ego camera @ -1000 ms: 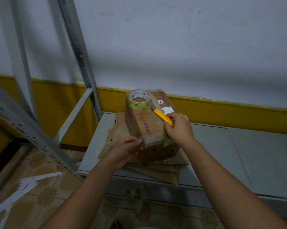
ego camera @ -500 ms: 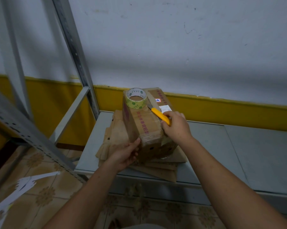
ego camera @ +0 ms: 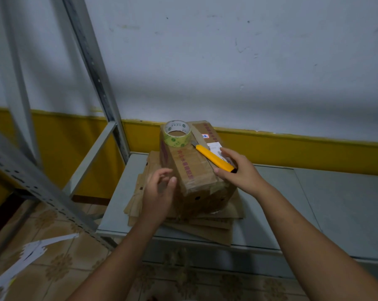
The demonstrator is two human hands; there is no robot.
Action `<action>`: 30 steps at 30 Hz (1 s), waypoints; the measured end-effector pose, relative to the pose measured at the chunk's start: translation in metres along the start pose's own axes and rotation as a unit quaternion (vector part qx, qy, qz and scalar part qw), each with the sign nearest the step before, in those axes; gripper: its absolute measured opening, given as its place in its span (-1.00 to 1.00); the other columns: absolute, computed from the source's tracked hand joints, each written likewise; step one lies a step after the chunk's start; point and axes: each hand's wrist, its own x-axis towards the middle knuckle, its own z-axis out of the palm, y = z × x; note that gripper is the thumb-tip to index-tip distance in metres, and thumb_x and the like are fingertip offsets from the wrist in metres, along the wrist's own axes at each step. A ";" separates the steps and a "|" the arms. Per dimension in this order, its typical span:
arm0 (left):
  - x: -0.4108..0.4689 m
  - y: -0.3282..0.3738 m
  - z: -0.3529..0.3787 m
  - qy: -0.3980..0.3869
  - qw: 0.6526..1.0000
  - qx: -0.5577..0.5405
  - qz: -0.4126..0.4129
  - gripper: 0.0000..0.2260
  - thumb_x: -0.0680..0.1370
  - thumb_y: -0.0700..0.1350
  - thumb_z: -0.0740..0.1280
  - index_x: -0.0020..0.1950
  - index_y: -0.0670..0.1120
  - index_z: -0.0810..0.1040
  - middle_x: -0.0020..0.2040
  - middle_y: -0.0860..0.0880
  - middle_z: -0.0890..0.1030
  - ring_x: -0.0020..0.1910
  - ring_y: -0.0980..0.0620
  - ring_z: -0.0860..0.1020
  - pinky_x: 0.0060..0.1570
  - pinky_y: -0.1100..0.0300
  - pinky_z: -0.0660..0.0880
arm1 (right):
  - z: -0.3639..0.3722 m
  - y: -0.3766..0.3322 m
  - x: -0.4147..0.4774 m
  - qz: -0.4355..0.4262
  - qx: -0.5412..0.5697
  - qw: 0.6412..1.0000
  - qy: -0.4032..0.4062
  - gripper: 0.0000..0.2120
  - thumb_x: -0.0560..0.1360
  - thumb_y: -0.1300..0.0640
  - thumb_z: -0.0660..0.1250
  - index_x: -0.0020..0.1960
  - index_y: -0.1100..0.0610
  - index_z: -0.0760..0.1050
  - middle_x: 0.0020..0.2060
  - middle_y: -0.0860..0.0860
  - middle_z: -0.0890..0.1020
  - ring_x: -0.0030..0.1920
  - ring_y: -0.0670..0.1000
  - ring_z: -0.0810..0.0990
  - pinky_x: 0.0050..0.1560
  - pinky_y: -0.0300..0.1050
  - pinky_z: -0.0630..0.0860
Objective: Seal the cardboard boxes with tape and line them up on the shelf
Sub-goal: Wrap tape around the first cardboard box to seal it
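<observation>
A brown taped cardboard box point(ego camera: 190, 168) stands on a stack of flattened cardboard point(ego camera: 205, 227) at the left end of the grey shelf point(ego camera: 314, 203). A roll of greenish tape point(ego camera: 177, 136) sits on the box's far top corner. A yellow utility knife point(ego camera: 212, 156) lies across the box top. My right hand point(ego camera: 238, 172) rests at the box's right top edge with fingers spread straight, the knife's near end under its palm. My left hand point(ego camera: 159, 192) hovers at the box's left side, fingers loosely curled and holding nothing.
A grey metal upright point(ego camera: 92, 68) and diagonal braces of the rack rise left of the box. The wall with its yellow band runs behind the shelf. White paper scraps point(ego camera: 31, 253) lie on the tiled floor at lower left.
My right hand has loosened its grip on the knife, which now lies on the box top. My left hand has come off the box's near-left corner and risen slightly.
</observation>
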 end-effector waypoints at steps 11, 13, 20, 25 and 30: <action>0.027 0.001 -0.003 -0.093 0.991 0.087 0.029 -0.74 0.52 0.08 0.56 0.20 0.15 0.73 0.55 0.13 0.37 0.50 0.18 0.32 0.44 -0.04 0.47 | 0.015 -0.007 -0.017 -0.004 -0.012 0.999 0.033 -0.18 0.30 -0.20 0.64 0.49 -0.14 0.44 0.37 -0.05 0.47 0.35 -0.04 0.45 0.39 0.01 0.46; 0.030 0.000 -0.007 -0.106 0.989 0.093 0.053 -0.74 0.51 0.08 0.56 0.18 0.12 0.74 0.50 0.16 0.42 0.48 0.18 0.36 0.44 -0.06 0.48 | 0.019 -0.007 -0.021 -0.008 -0.016 0.999 0.041 -0.19 0.30 -0.21 0.63 0.49 -0.13 0.44 0.37 -0.04 0.46 0.35 -0.01 0.45 0.40 0.02 0.45; 0.032 -0.024 -0.022 -0.160 0.960 0.156 0.167 -0.64 0.52 0.06 0.49 0.30 0.05 0.71 0.43 0.07 0.56 0.53 -0.12 0.38 0.50 -0.26 0.36 | 0.028 0.011 -0.033 -0.107 -0.091 0.988 0.064 -0.26 0.38 -0.36 0.43 0.45 0.01 0.51 0.38 0.03 0.55 0.39 -0.02 0.47 0.35 -0.01 0.52; 0.028 -0.027 -0.028 -0.194 0.958 0.141 0.156 -0.61 0.60 -0.08 0.41 0.43 0.13 0.57 0.55 0.16 0.43 0.66 0.02 0.20 0.58 0.28 0.11 | 0.028 0.027 -0.040 -0.122 -0.047 0.990 0.060 -0.35 0.45 -0.16 0.48 0.49 -0.01 0.48 0.48 0.05 0.49 0.48 -0.01 0.44 0.46 0.02 0.45; 0.024 -0.022 -0.032 -0.222 0.962 0.107 0.120 -0.60 0.69 -0.17 0.33 0.52 0.11 0.52 0.62 0.22 0.32 0.66 0.22 0.12 0.49 0.50 0.10 | 0.029 0.027 -0.047 -0.073 0.044 0.995 0.050 -0.37 0.52 0.01 0.51 0.54 -0.09 0.40 0.56 -0.07 0.37 0.54 -0.13 0.31 0.47 -0.18 0.39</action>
